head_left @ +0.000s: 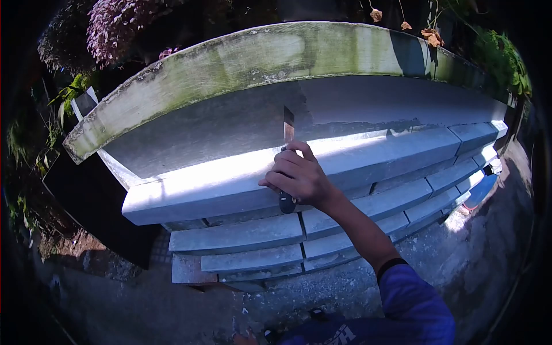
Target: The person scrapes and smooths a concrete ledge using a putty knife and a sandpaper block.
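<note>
My right hand [303, 177] is closed around the black handle of a putty knife [288, 133], its blade pointing up. The blade overlaps the smooth grey wall face [213, 131], close to where a darker patch meets a lighter one. Below the hand, a pale ledge [195, 187] runs across, partly in bright sunlight. My left hand [245, 339] shows only as a small piece at the bottom edge, its fingers too dark and cut off to read.
A mossy concrete slab [236, 63] overhangs the wall face. Stepped rows of grey blocks [247, 237] lie under the ledge. A blue container [482, 191] stands at the right. Purple-leaved plants [118, 29] grow at the back left, and a dark panel [100, 204] leans below them.
</note>
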A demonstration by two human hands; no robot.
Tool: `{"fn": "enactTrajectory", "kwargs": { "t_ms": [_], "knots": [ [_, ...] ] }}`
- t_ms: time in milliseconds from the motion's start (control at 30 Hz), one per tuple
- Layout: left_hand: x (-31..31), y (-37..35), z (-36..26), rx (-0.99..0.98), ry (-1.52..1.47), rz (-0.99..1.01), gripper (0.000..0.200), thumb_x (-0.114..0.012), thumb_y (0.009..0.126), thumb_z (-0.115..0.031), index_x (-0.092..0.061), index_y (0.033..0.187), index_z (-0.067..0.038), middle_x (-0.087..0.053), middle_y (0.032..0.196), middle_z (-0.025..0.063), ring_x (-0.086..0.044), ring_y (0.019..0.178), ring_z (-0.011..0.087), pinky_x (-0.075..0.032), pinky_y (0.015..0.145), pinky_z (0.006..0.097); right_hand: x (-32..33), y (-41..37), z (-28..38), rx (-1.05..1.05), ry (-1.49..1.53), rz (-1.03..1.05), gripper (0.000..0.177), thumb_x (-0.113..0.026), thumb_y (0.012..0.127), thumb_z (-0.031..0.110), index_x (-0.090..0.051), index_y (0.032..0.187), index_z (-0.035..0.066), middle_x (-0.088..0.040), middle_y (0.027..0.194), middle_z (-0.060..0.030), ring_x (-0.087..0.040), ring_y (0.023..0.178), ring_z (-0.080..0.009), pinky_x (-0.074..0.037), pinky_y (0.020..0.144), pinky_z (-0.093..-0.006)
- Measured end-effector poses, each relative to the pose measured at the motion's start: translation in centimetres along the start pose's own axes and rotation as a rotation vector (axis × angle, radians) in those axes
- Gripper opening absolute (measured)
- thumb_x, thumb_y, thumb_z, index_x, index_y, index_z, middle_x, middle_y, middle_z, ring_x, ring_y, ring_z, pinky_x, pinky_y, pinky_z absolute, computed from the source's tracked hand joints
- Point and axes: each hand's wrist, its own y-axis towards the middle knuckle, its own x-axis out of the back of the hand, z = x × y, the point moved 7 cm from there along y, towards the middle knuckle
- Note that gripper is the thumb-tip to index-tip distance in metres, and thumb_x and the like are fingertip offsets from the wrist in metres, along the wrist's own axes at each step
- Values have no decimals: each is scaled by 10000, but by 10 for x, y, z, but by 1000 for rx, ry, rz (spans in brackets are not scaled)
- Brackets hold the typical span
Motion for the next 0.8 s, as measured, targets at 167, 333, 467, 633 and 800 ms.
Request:
{"fn": "enactTrajectory", "kwargs": {
  "t_ms": [167,333,467,633,800],
  "knots": [
    [-16,12,40,36,43,28,445,-636,871,-330,-635,1011,93,-636,873,331,-611,821,502,-483,706,522,-12,10,-3,11,90,175,443,-758,707,482,-551,716,90,-473,705,-24,-543,763,-215,-423,873,-391],
    [-14,24,50,13,49,15,441,-637,872,-334,-643,967,97,-634,836,330,-607,790,503,-473,680,528,-17,18,-8,-99,164,146,531,-805,599,544,-548,695,89,-518,773,-36,-530,811,-232,-392,838,-385],
    [-42,27,95,-33,87,5,447,-645,870,-347,-651,864,100,-622,761,323,-593,731,511,-451,636,539,-33,18,-1,-135,191,163,409,-795,644,430,-564,686,96,-527,751,-30,-529,777,-218,-383,816,-370],
    [-52,39,109,0,130,-16,445,-649,872,-338,-651,788,99,-614,722,319,-586,699,515,-446,620,540,-39,25,-12,-205,99,148,367,-791,652,392,-563,652,104,-510,709,-18,-511,721,-204,-383,793,-367],
    [-10,25,61,38,54,33,433,-638,880,-327,-653,927,103,-631,827,331,-597,790,506,-461,688,530,-36,34,-22,-235,72,150,358,-798,640,390,-578,648,107,-515,690,-8,-514,719,-193,-378,766,-364]
  ]
}}
